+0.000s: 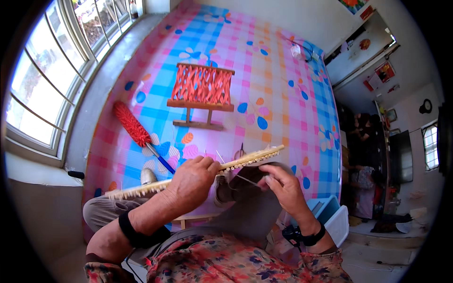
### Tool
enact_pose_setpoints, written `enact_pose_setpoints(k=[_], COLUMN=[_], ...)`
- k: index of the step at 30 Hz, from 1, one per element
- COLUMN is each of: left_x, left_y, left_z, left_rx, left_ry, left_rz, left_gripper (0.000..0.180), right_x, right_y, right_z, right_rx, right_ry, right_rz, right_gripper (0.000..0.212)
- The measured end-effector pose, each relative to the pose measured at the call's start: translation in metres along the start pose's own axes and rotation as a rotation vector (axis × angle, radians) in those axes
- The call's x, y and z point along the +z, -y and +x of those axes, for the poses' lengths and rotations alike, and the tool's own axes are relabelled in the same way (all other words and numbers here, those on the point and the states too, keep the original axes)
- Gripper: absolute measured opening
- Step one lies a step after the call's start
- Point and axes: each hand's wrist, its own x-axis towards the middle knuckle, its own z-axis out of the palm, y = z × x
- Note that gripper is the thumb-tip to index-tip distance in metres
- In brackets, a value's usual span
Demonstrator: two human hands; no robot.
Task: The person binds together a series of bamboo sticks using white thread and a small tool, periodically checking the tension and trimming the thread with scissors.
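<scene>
- One pale knobbed strip is gripped by the left hand, fingers curled over it, above the lap.
- A thin strand appears pinched by the right hand's partly bent fingers, near the strip's right end.
- Checked sheeting is edged left by a window ledge; room is left beyond the strip, right of a red-woven stool.

stool beyond strip, duster left

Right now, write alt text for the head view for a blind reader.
A person's left hand grips a pale strip of sticklike pieces while the right hand holds what looks like a thin strand. Ahead, a wooden frame woven with red strips sits on a checked, flowered covering, a red duster to its left.
</scene>
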Motion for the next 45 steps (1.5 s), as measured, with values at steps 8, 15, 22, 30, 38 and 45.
enact_pose_setpoints(k=[8,15,22,30,38,45], left_x=[-0.087,-0.131,-0.109,-0.076,-0.048,-0.037], left_y=[-0.019,-0.054,-0.028,0.023,0.045,0.057], left_z=[-0.017,-0.062,-0.110,-0.141,-0.144,-0.149], left_rx=[0.116,0.228,0.154,0.015,0.079,0.081], left_ry=[-0.134,-0.215,-0.145,-0.142,-0.135,-0.269], left_rz=[0.133,0.288,0.296,0.284,0.310,0.247], left_gripper=[0.028,0.026,0.032,0.029,0.018,0.021], right_x=[-0.006,-0.005,0.031,0.099,0.135,0.127], right_y=[0.065,0.059,0.028,-0.028,-0.071,-0.072], right_z=[-0.053,-0.043,-0.018,-0.002,-0.003,0.014], right_rx=[-0.785,-0.534,-0.400,-0.258,-0.133,-0.303], right_ry=[-0.317,-0.406,0.036,0.246,0.309,0.179], right_rz=[-0.312,0.103,0.213,0.351,0.326,0.040], right_gripper=[0.016,0.015,0.033,0.037,0.028,0.027])
